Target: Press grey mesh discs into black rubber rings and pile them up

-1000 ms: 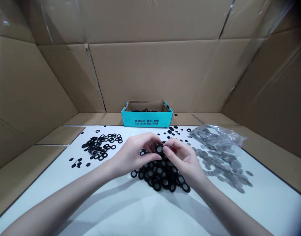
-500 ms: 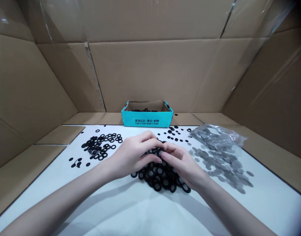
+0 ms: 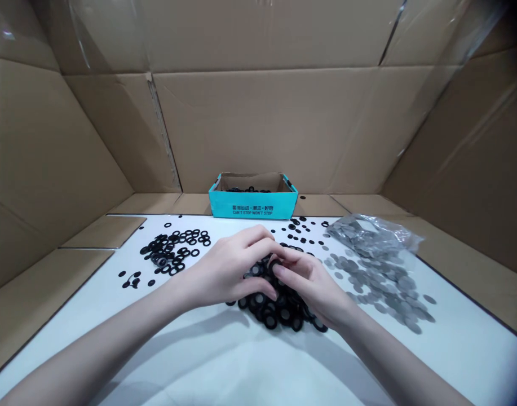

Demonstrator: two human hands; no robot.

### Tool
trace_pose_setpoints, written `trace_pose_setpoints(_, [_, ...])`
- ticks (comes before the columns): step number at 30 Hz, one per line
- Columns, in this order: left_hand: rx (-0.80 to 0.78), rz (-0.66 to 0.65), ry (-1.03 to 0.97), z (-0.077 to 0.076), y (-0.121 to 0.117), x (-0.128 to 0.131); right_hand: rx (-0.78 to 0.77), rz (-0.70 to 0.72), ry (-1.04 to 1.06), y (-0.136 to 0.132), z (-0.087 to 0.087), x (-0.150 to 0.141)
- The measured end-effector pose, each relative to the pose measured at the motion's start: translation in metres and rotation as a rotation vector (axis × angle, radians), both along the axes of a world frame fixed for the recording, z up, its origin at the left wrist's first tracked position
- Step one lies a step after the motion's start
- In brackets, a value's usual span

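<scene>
A heap of black rings (image 3: 270,320), many with grey centres, lies on the white table in front of me. Over its left side arches my left hand (image 3: 233,268), its thumb spread away from the fingers and nothing held between them. The left fingertips reach to the right hand's fingers. Between thumb and fingers, my right hand (image 3: 315,285) pinches a black ring (image 3: 274,264) above the heap. The right fingertips are partly hidden behind that ring and the left fingers.
At the left lie loose black rings (image 3: 193,253) and small black discs (image 3: 151,283). Grey discs (image 3: 380,282) spread at the right below a clear plastic bag (image 3: 368,234). A turquoise box (image 3: 253,204) with black pieces inside stands at the back. Cardboard walls (image 3: 262,129) surround the table.
My left thumb and fingers have spread apart. The left fingers have shifted slightly right, over the right fingertips. My right hand keeps the ring pinched, now turned so that its dark side shows.
</scene>
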State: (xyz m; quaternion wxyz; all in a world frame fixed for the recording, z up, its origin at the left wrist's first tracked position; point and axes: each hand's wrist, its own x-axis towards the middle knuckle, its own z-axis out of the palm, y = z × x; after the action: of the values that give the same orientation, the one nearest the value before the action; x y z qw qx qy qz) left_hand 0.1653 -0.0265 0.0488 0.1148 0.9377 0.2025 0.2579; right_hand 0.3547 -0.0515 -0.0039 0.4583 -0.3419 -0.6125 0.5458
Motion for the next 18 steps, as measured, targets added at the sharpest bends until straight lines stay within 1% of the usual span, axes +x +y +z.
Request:
trace_pose_setpoints(3, [0.098,0.043,-0.018,-0.0028,-0.0002,0.0029,0.018,0.027,-0.005,-0.0007,0.001,-0.0003])
trace_pose_setpoints(8, [0.166,0.025,0.006,-0.0034,-0.0027,0.0044,0.085,0.011,-0.012,-0.0023,0.0033,-0.0012])
trace_pose_setpoints(15, [0.109,-0.038,0.108,0.0018,-0.0021,-0.0017,0.09,-0.014,-0.012,-0.0014,0.0016,-0.0034])
trace_pose_setpoints(18, [0.114,-0.027,0.053,0.0009,-0.0016,-0.0009,0.06,-0.054,0.007,-0.001,0.0003,-0.003])
